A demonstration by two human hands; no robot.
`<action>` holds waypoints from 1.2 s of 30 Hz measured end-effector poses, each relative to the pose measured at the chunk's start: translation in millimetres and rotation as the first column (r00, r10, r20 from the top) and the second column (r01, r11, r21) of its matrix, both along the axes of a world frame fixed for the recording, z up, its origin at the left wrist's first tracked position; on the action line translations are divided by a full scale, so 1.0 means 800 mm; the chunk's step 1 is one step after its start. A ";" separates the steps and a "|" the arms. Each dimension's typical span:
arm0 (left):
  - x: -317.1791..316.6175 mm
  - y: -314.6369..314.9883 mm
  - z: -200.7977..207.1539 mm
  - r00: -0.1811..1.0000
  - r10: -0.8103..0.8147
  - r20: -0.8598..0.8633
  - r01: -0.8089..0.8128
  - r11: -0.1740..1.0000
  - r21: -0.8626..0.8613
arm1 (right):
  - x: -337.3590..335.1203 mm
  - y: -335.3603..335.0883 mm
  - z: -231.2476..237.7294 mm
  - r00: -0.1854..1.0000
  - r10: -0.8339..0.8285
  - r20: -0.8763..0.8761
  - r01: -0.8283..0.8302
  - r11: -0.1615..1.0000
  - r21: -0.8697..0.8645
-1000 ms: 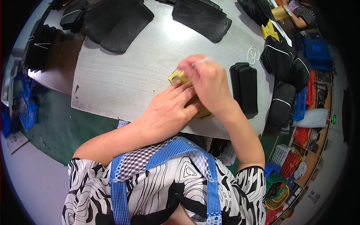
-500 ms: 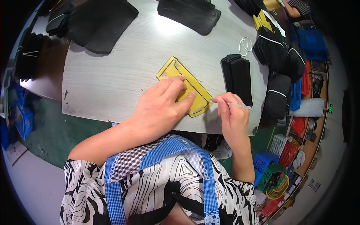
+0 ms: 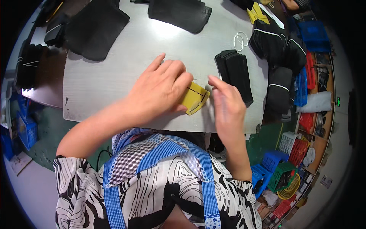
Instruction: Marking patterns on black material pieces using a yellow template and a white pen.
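A yellow plate-like template [image 3: 196, 98] with dark slots along its edges is at the middle of the near table edge. My left hand [image 3: 162, 86] grips it between the thumb and bent fingers, covering its left part; the index finger side hides the far end. Just to the right of the template, my right hand [image 3: 228, 101] is held apart from it, its fingers curled and smeared by motion. A faint pale streak in that palm matches the thin clear pen, which is mostly hidden. Beyond the right hand lies a stack of black fabric pieces [image 3: 236, 76].
A pale wood-grain table [image 3: 95, 87] bears black pieces [image 3: 97, 30] at far left and another black stack [image 3: 179, 14] at the back. A white cord loop [image 3: 241, 41] and tied black bundles [image 3: 280, 86] lie at right. Baskets [image 3: 282, 176] stand below, by the shelves.
My left hand has closed round the template and moved it slightly left. My right hand has drawn back from the template's edge and turned, so the pen is barely visible.
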State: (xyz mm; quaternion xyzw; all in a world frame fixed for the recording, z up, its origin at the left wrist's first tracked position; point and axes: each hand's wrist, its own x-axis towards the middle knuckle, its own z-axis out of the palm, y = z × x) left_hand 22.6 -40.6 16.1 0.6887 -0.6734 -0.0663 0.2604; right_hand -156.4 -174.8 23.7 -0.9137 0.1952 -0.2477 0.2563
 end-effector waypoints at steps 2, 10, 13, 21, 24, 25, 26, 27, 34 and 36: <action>0.012 -0.014 0.001 0.996 -0.007 -0.085 0.015 0.996 0.088 | 0.001 0.005 -0.015 0.995 -0.001 -0.097 -0.003 0.999 -0.040; 0.110 -0.021 -0.037 0.943 0.231 0.241 -0.237 0.971 -0.001 | -0.092 -0.086 0.004 0.901 -0.432 -0.022 0.427 0.896 -0.123; 0.073 0.022 -0.018 0.976 0.016 0.217 -0.055 0.983 0.173 | -0.113 -0.086 -0.006 0.905 -0.404 0.130 0.410 0.912 -0.022; -0.024 0.050 -0.020 0.986 0.091 -0.138 -0.098 0.994 -0.039 | -0.042 0.007 -0.020 0.975 -0.222 0.013 0.180 0.824 0.537; -0.040 0.033 -0.025 0.980 0.086 -0.179 -0.108 0.987 -0.121 | -0.023 0.013 -0.031 0.987 -0.160 0.017 0.135 0.880 0.455; -0.041 0.033 -0.028 0.981 0.101 -0.167 -0.121 0.986 -0.117 | -0.017 0.014 -0.030 0.991 -0.136 -0.004 0.129 0.931 0.342; -0.042 0.033 -0.029 0.981 0.115 -0.156 -0.133 0.985 -0.114 | -0.014 0.014 -0.029 0.993 -0.114 -0.028 0.117 0.968 0.223; -0.042 0.034 -0.030 0.979 0.125 -0.159 -0.144 0.984 -0.109 | -0.016 0.009 -0.028 0.994 -0.040 -0.103 0.049 0.994 0.092; -0.040 0.038 -0.031 0.971 0.143 -0.191 -0.170 0.976 -0.133 | 0.028 -0.010 0.006 0.994 -0.065 0.086 0.011 0.854 0.521; -0.037 0.039 -0.031 0.970 0.149 -0.192 -0.176 0.976 -0.131 | 0.067 -0.008 0.008 0.992 0.097 0.084 -0.126 0.873 0.471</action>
